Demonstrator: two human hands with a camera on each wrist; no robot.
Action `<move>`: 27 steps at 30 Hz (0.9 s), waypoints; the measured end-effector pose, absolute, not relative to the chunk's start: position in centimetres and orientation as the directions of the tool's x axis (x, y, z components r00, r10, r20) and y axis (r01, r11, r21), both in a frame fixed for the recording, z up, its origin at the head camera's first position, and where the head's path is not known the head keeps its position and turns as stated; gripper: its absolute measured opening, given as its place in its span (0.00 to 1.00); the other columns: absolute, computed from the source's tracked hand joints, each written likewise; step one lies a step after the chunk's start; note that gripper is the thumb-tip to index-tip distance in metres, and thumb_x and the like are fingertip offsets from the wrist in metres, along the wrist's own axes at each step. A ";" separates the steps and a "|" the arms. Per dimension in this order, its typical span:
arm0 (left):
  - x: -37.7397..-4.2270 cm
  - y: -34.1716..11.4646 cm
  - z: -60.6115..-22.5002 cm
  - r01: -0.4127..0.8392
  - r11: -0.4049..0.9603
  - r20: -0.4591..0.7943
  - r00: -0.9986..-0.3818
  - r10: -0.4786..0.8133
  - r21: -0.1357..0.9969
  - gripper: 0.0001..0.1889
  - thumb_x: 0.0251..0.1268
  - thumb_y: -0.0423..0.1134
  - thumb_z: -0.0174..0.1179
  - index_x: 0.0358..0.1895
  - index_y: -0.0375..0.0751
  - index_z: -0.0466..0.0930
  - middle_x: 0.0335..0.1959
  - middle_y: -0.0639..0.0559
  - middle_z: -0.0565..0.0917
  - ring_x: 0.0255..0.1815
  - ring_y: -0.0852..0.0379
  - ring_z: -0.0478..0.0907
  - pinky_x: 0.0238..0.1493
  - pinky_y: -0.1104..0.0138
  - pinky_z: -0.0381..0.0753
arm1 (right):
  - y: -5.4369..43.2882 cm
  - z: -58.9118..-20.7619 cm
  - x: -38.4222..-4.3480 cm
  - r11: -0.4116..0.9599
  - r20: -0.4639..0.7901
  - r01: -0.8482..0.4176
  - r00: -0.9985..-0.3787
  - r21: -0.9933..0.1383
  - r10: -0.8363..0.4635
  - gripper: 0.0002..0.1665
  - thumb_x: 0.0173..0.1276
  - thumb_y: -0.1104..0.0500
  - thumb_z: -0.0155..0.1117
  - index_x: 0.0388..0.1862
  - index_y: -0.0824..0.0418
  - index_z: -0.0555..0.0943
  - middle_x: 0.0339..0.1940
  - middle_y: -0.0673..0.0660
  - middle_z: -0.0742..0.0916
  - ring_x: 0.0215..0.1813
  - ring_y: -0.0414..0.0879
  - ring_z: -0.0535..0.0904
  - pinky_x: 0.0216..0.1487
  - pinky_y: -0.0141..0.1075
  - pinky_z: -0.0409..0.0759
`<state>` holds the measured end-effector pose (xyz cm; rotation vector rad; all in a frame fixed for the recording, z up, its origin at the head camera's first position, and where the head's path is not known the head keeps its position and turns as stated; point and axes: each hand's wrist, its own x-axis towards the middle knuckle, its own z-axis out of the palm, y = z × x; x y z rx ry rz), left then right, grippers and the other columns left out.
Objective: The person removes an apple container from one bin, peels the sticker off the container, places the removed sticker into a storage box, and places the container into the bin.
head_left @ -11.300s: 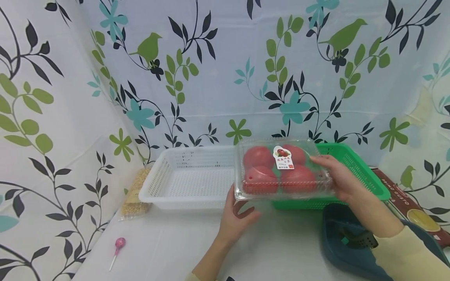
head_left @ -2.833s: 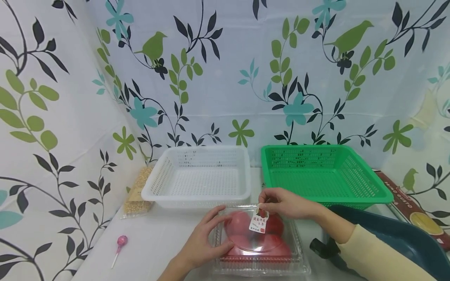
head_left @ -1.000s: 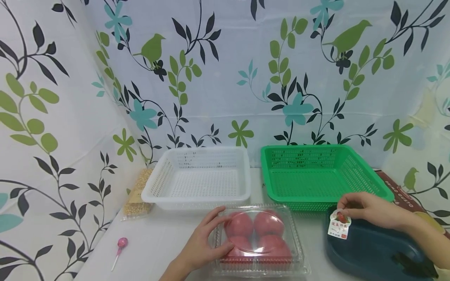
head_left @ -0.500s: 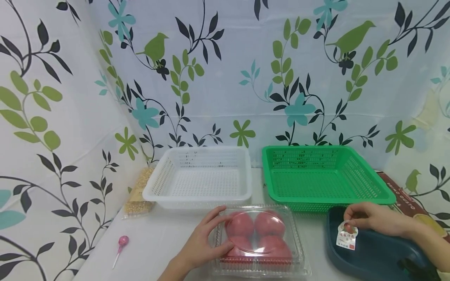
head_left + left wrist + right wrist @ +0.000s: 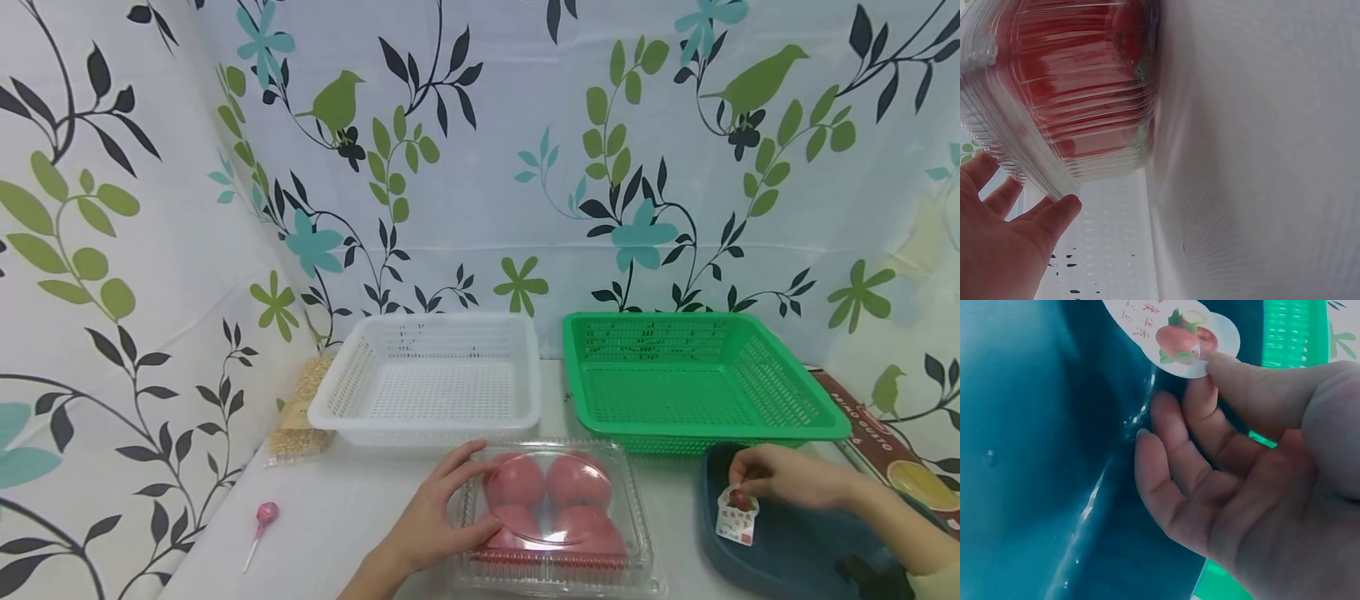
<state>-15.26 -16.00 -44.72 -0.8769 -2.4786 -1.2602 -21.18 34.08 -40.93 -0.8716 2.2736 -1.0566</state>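
Note:
A clear plastic clamshell box (image 5: 637, 542) of red tomatoes (image 5: 577, 482) sits closed on the white table, near the front. My left hand (image 5: 442, 521) rests on its left side, fingers spread and the thumb over the lid; the left wrist view shows those fingertips against the box's rim. Over at the right, my right hand (image 5: 787, 479) pinches a small white label sticker (image 5: 737, 523) with a tomato picture between thumb and forefinger. The sticker hangs over the inside of a dark blue basin (image 5: 780, 562). In the right wrist view the other fingers are loosely bent below the sticker (image 5: 1179, 337).
Behind stand a white basket (image 5: 423, 425) and a green basket (image 5: 690, 429). A bag of yellow kernels (image 5: 300, 408) leans at the left, with a pink lollipop (image 5: 266, 513) in front. A brown box (image 5: 877, 429) lies at the right. A black item (image 5: 873, 575) is by the basin.
The right hand has peeled the label off the box lid and carried it right, over the blue basin, lowering it lately. The box came down to the table; the left hand has stayed on it.

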 end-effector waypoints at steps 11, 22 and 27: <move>-15.2 -15.9 -44.7 0.585 0.454 0.428 -0.807 0.406 0.672 0.27 0.58 0.53 0.72 0.63 0.58 0.80 0.74 0.54 0.67 0.70 0.45 0.69 0.61 0.41 0.72 | 34.7 -42.0 -21.5 0.612 -0.191 -0.357 -0.736 -0.706 -0.650 0.03 0.73 0.65 0.60 0.37 0.62 0.78 0.31 0.46 0.79 0.32 0.34 0.70 0.29 0.33 0.69; -15.2 -15.9 -44.6 0.585 0.454 0.431 -0.808 0.402 0.672 0.27 0.57 0.52 0.72 0.62 0.59 0.80 0.74 0.58 0.67 0.71 0.47 0.68 0.62 0.40 0.72 | 36.8 -44.2 -23.0 0.669 -0.250 -0.335 -0.744 -0.663 -0.620 0.11 0.72 0.62 0.63 0.51 0.66 0.82 0.44 0.51 0.86 0.45 0.42 0.80 0.41 0.37 0.81; -15.2 -15.9 -44.6 0.591 0.453 0.437 -0.804 0.403 0.668 0.27 0.57 0.52 0.72 0.62 0.58 0.80 0.73 0.57 0.67 0.70 0.46 0.69 0.61 0.41 0.72 | 37.7 -44.9 -23.5 0.663 -0.260 -0.345 -0.725 -0.664 -0.638 0.15 0.74 0.62 0.61 0.53 0.71 0.81 0.47 0.56 0.86 0.48 0.45 0.82 0.43 0.41 0.83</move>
